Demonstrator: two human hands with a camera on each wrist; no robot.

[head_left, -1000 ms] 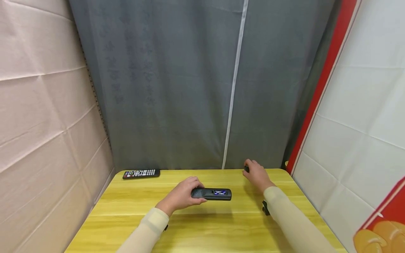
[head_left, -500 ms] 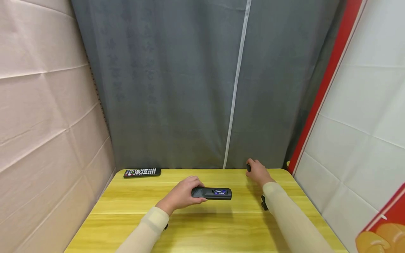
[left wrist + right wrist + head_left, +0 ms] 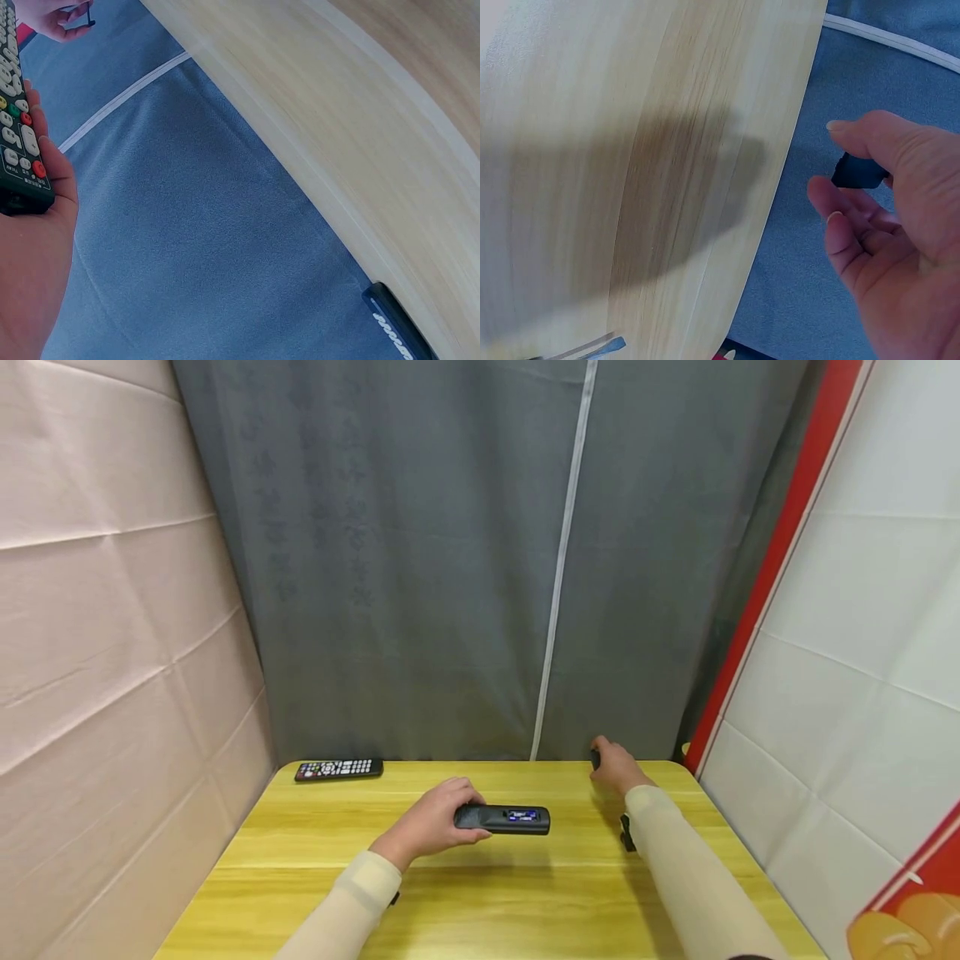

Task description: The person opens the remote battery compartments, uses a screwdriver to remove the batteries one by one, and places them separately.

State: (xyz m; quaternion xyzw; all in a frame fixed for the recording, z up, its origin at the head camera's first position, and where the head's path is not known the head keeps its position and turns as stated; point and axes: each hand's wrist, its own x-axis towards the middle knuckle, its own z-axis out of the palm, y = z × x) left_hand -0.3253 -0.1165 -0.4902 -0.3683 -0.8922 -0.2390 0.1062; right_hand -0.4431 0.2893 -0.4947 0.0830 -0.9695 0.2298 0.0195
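Observation:
My left hand [image 3: 432,823] grips a black remote control [image 3: 498,819] above the table, its back turned up. The battery compartment is uncovered, and blue batteries [image 3: 522,816] show inside. In the left wrist view the button side of this remote control [image 3: 16,127] is visible. My right hand [image 3: 619,768], near the table's far right, pinches a small black battery cover [image 3: 860,172] between thumb and fingers. Part of the cover is hidden by the fingers.
A second black remote control [image 3: 339,769] lies buttons up at the far left corner of the wooden table [image 3: 480,910]. A grey curtain [image 3: 420,568] hangs behind the far edge. White panels [image 3: 847,693] stand on both sides.
My right hand has moved slightly right with the battery cover in it. The left hand and its remote control stay nearly still. The view has shifted a little.

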